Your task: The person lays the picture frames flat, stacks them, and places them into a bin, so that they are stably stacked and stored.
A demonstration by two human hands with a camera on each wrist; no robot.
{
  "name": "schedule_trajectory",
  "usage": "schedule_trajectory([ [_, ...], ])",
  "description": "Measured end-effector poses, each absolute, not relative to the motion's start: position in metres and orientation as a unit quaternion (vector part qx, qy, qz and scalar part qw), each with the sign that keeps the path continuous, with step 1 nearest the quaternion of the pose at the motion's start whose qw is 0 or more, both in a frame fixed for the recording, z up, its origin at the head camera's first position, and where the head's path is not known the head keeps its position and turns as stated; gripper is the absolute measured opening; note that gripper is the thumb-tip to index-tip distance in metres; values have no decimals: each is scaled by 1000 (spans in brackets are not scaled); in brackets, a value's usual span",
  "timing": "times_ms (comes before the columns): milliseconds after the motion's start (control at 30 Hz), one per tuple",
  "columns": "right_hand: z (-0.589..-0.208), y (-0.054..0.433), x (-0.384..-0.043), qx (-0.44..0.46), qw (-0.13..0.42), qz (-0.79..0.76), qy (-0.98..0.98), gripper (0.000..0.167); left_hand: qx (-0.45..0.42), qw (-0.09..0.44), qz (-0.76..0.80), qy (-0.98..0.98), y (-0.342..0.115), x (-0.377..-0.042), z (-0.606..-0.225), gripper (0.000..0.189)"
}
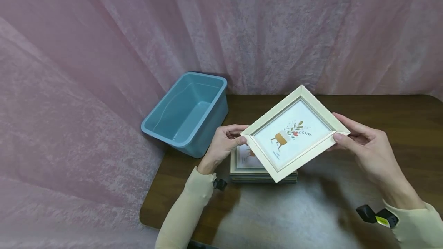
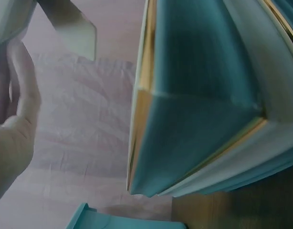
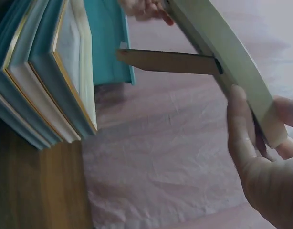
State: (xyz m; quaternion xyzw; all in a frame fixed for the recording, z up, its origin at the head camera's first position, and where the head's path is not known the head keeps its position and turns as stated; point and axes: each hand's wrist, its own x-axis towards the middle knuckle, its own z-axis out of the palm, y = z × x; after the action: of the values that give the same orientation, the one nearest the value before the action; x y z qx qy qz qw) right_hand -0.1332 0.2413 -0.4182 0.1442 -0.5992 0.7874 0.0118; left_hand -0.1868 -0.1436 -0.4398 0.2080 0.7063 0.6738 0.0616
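Observation:
Both hands hold a cream picture frame (image 1: 294, 137) tilted corner-up over the table, its print of a brown chair-like shape and flowers facing up. My left hand (image 1: 223, 143) pinches the left corner, thumb on the front. At the opposite corner, my right hand (image 1: 372, 151) grips with the thumb in front and fingers behind. From the back of this frame a brown stand leg (image 3: 170, 63) sticks out in the right wrist view. Beneath it sits a stack of similar frames (image 1: 245, 174), partly covered; its teal and pale edges (image 2: 204, 138) fill much of the left wrist view.
A blue plastic bin (image 1: 209, 128) stands left of the stack, near the table's left edge; no contents show in it. The brown wooden table (image 1: 408, 126) extends right. Pink curtain cloth (image 1: 263, 30) hangs behind and at the left.

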Motion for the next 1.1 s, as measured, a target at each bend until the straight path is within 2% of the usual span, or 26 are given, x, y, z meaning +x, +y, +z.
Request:
schedule_trajectory([
  [133, -422, 238, -130, 195, 4, 841, -504, 59, 235, 93, 690, 678, -144, -186, -441, 113],
  [300, -426, 238, -131, 235, -18, 859, -454, 61, 260, 170, 691, 653, -144, -184, -442, 136],
  [467, -429, 237, -132, 263, -18, 864, -428, 61, 278, 222, 680, 640, -143, -185, -443, 143],
  [567, -430, 237, -132, 271, -10, 864, -424, 62, 272, 216, 671, 655, -143, -185, -441, 142],
  [867, -432, 239, -134, 262, -5, 870, -418, 62, 260, 143, 658, 692, -144, -186, -436, 125],
  [1100, -433, 240, -135, 256, -2, 871, -420, 62, 256, 129, 670, 685, -144, -186, -435, 117],
])
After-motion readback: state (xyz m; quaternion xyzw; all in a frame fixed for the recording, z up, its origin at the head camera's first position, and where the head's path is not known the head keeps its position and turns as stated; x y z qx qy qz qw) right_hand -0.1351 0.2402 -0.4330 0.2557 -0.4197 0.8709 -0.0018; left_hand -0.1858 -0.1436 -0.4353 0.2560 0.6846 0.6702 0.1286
